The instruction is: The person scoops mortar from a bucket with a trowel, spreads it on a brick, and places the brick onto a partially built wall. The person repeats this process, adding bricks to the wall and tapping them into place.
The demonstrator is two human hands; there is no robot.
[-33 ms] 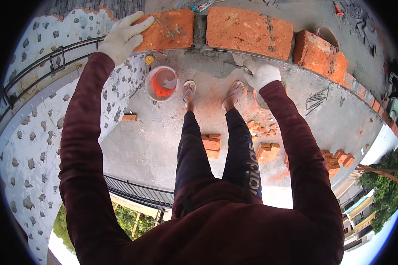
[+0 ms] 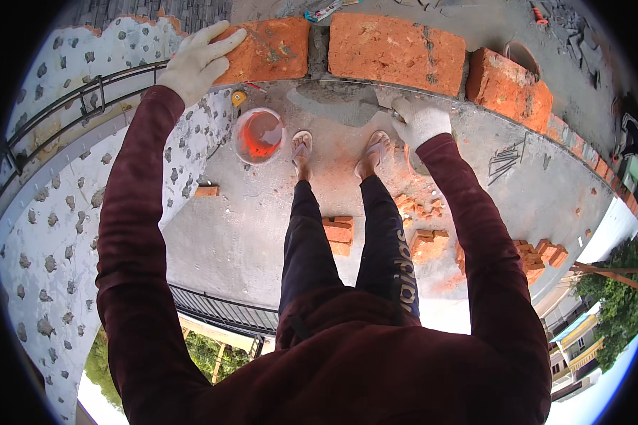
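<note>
An orange brick [image 2: 276, 51] lies lengthwise left to right, its left end under the gloved left hand [image 2: 197, 64], fingers loosely spread. Farther off, the right hand [image 2: 422, 120] curls round a trowel [image 2: 342, 108], blade pointing left, nearer the wearer than the brick.

A yellow tape measure [image 2: 239, 98] lies near a patchy white wall [image 2: 57, 244]; trees [image 2: 203, 350] show beyond a black railing [image 2: 223, 309].
</note>
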